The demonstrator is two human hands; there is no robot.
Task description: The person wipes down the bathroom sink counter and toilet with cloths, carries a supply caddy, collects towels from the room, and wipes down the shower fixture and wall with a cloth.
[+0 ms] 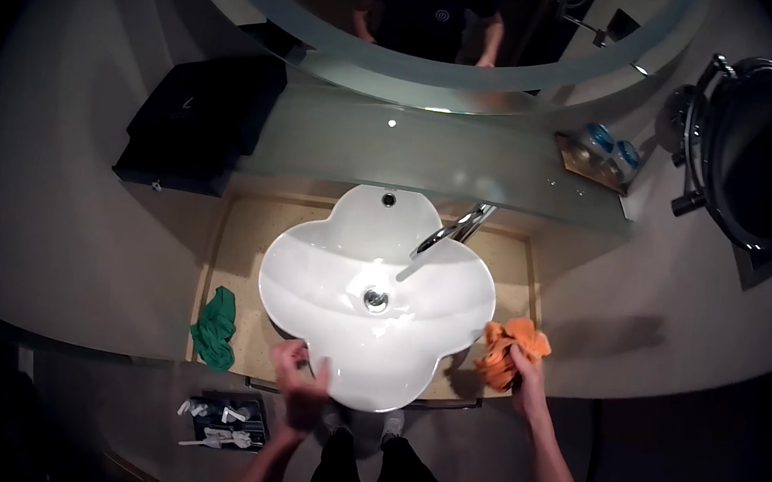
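My right hand point(528, 380) grips a crumpled orange cloth point(509, 341) at the right side of the white clover-shaped basin point(307, 275). By the basin's front left edge is my left hand point(299, 390), slightly blurred, with thumb and fingers apart and nothing visible in it. A bunched green cloth point(215, 328) lies on the beige counter point(245, 236), left of my left hand. The chrome faucet point(451, 234) leans over the basin from the back right, above the drain point(376, 299).
A glass shelf point(340, 142) runs behind the basin, carrying a dark box point(197, 118) and a small tray with two glasses point(607, 149). A round mirror point(748, 152) juts from the right wall. On the floor at left sits a dark tray point(222, 417) of small white items.
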